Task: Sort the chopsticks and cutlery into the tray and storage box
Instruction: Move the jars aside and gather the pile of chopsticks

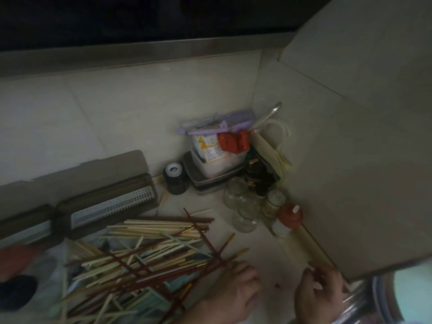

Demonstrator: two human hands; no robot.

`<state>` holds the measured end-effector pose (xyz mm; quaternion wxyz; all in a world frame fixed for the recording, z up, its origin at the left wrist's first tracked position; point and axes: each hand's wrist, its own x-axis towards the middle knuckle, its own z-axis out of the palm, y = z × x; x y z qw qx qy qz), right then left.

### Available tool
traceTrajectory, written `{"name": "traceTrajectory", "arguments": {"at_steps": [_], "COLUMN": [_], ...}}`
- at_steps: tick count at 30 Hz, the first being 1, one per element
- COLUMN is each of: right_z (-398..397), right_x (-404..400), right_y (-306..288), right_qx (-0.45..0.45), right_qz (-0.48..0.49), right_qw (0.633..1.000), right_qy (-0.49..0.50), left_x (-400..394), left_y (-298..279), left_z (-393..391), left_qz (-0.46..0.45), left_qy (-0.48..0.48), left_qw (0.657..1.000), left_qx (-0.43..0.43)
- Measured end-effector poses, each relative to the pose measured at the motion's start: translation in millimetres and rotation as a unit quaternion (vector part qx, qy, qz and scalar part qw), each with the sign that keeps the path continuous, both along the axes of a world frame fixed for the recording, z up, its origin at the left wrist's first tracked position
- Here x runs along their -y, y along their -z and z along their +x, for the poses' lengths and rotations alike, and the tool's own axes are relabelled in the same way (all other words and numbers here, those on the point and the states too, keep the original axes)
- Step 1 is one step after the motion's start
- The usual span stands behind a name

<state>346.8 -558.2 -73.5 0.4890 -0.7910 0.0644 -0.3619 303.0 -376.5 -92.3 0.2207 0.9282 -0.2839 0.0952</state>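
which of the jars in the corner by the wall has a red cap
The squat bottle with the red cap, nearest the right wall. The clear glass jars to its left are uncapped, and the dark jar further left has a white top.

Dim, murky light throughout, soft motion blur, dark top edge, and wide-angle bending at the borders.

Dim room; pale tiled wall [131,108] meets a corner, steel ledge [140,52] above

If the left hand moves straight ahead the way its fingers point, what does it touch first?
Probably the red chopsticks at the near edge of the chopstick pile. The left hand points up-left, fingertips seemingly already there; depth is unclear.
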Motion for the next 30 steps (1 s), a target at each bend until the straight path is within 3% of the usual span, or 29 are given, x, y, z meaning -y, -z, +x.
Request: {"name": "traceTrajectory", "arguments": {"at_steps": [4,7,10,13,17,21,23,25,30], "right_z": [-16.6,-38.0,-70.9,-112.0,-165.5,-214.8,-230.6,-241.0,-249.3], "right_x": [-73.3,-146.3,-216.4,-276.8,-337.9,-373.8,-386.2,-396.7,-409.9], "right_y": [-23.8,-47.8,-66.8,-79.9,-82.0,-59.6,-44.0,-32.8,-20.4], "right_qx": [-0.013,-0.003,-0.001,0.020,0.019,-0.087,-0.145,-0.171,-0.195], "right_qz": [0.042,0.094,0.180,0.116,-0.076,-0.238,-0.309,-0.345,-0.322], "right_qw": [0.992,0.965,0.915,0.862,0.728,0.544,0.475,0.451,0.483], "right_qy": [-0.122,-0.244,-0.362,-0.494,-0.681,-0.800,-0.811,-0.805,-0.790], "left_x": [-66.5,-124.9,-181.9,-233.5,-278.8,-297.1,-301.1,-305.5,-318.5], "left_y": [-30.5,-57.8,-90.9,-117.2,-119.7,-111.7,-108.0,-101.7,-99.9], "left_z": [-38.5,-83.7,-136.8,-188.7,-252.1,-297.4,-309.2,-314.8,-306.6], "left_qz": [-0.084,-0.108,-0.094,-0.092,-0.097,-0.227,-0.273,-0.320,-0.509], "left_qy": [-0.107,-0.185,-0.254,-0.353,-0.502,-0.611,-0.637,-0.650,-0.644], "left_qw": [0.991,0.976,0.961,0.925,0.847,0.746,0.711,0.682,0.564], "left_qx": [0.016,0.031,0.060,0.107,0.148,0.133,0.119,0.095,0.087]}}
